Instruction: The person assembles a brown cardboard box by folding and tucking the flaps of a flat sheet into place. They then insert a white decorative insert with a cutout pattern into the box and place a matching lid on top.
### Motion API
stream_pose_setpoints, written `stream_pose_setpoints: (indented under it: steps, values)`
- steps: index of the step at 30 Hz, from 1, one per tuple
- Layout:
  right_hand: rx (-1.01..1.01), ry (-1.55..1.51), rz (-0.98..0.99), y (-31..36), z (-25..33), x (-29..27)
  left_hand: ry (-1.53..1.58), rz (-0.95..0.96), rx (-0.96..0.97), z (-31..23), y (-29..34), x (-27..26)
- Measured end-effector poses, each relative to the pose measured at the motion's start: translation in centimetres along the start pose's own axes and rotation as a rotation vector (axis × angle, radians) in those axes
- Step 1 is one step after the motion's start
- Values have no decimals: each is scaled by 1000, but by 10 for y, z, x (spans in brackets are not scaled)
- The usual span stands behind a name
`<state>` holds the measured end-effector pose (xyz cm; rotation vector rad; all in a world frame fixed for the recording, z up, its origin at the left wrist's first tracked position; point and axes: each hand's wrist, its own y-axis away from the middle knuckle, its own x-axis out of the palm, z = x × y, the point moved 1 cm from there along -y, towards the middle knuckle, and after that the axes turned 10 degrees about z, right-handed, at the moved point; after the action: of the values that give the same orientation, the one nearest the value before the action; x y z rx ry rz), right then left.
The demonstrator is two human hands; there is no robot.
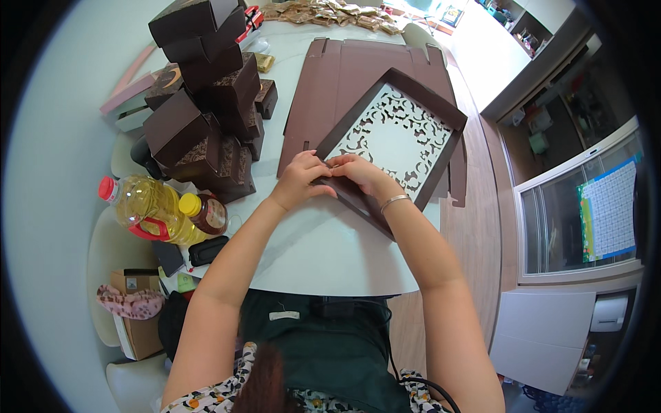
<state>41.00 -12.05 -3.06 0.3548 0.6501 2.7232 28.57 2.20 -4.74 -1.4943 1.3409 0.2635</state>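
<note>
A dark brown shallow cardboard box [451,141] lies tilted across the table, its low walls standing up around a white base with curling scrollwork. Both my hands are at its near left corner. My left hand [301,180] grips the corner wall from the outside, with the thumb pointing toward the near wall. Right beside it, my right hand [363,175] pinches the same corner, its fingers bent over the wall. The fingertips of the two hands meet there, and they partly hide the corner. Under the box are flat brown cardboard blanks [330,76].
Dark brown boxes [179,131] stand in a tall stack at the left. Nearer are an oil bottle [148,203] with a red cap, a yellow-lidded jar [206,212] and a black case [208,250]. Small gold packets [330,12] cover the table's far end.
</note>
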Motion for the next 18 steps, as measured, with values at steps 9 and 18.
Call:
stream_pose_setpoints:
  steps: [9,18]
  values:
    - [29,-238,96,-15,-10,-1,107,-106,-155,-28,0,2]
    - [16,-188,107,-27,-28,-5,683,-336,-532,-11,22,37]
